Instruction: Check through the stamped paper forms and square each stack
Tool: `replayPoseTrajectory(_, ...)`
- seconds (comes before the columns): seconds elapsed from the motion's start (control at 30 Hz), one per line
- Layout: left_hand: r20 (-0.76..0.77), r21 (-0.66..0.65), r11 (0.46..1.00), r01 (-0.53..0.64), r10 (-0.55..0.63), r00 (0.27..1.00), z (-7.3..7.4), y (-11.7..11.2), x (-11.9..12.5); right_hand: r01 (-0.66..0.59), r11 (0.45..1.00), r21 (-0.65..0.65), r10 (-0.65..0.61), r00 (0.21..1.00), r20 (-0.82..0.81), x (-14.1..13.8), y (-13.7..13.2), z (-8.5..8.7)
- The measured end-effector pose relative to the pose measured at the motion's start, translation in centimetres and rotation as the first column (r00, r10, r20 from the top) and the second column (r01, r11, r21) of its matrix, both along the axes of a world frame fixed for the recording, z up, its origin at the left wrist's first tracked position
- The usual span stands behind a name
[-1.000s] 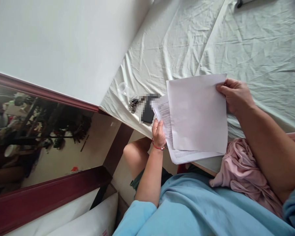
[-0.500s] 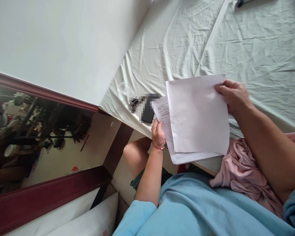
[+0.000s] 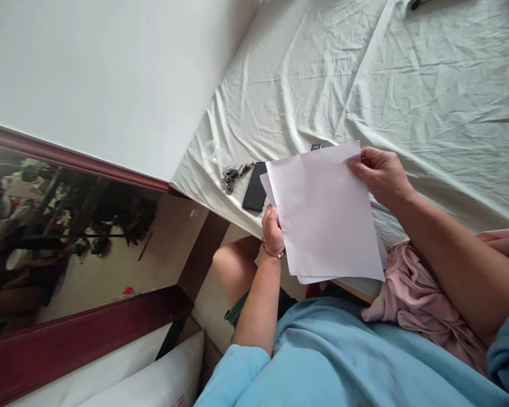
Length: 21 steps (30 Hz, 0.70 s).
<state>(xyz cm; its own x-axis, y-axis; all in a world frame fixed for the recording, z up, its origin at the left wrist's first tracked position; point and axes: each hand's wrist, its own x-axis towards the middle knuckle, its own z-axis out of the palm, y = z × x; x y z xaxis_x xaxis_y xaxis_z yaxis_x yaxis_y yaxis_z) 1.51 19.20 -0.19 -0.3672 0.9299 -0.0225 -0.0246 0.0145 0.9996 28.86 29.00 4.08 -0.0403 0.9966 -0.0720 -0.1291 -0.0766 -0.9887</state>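
Observation:
A blank white sheet of paper (image 3: 324,215) is pinched at its upper right corner by my right hand (image 3: 382,172). It lies over other papers (image 3: 268,186), of which only thin edges show at the left and bottom. My left hand (image 3: 273,230) grips the left side of these papers, its fingers partly hidden behind them. Just left of the papers, a black phone (image 3: 254,187) lies on the cloth. Beside the phone is a bunch of keys (image 3: 231,178), and a clear plastic cup (image 3: 214,151) lies behind the keys.
A wrinkled pale cloth (image 3: 314,73) covers the surface. A small dark object (image 3: 316,146) peeks out behind the paper. Crumpled pink fabric (image 3: 415,288) hangs at the near edge, by my right forearm. A white wall (image 3: 89,73) and a dark red wooden rail (image 3: 89,316) stand at left.
My right hand has moved the blank sheet left and slightly down, so it now covers the printed pages. More of the phone and keys shows. My left hand has stayed put.

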Motion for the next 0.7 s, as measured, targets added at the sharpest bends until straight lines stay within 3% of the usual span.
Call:
replayPoseTrajectory(0.17, 0.054, 0.000, 0.996, 0.084, -0.084, 0.995, 0.6, -0.1, 0.5, -0.077, 0.993, 0.086, 0.066, 0.990, 0.122, 0.3, -0.1, -0.1)
replayPoseTrajectory(0.3, 0.092, 0.007, 0.991, 0.131, -0.131, 0.987, 0.8, -0.1, 0.6, -0.105, 0.984, 0.144, 0.049, 0.936, 0.348, 0.7, 0.1, -0.4)
replayPoseTrajectory(0.4, 0.111, 0.003, 0.988, 0.156, -0.155, 0.982, 0.6, -0.2, 0.5, -0.091, 0.940, 0.328, -0.137, 0.780, 0.610, 0.7, -0.1, 0.0)
replayPoseTrajectory(0.53, 0.077, -0.002, 0.979, 0.202, -0.201, 0.977, 0.1, -0.4, 0.3, -0.248, 0.829, 0.501, -0.314, 0.535, 0.784, -0.1, -1.0, 1.6)
replayPoseTrajectory(0.7, -0.050, -0.032, 0.977, 0.212, -0.213, 0.976, -0.1, -0.7, 0.3, -0.391, 0.741, 0.545, -0.347, 0.472, 0.810, -2.3, -1.9, 2.3)
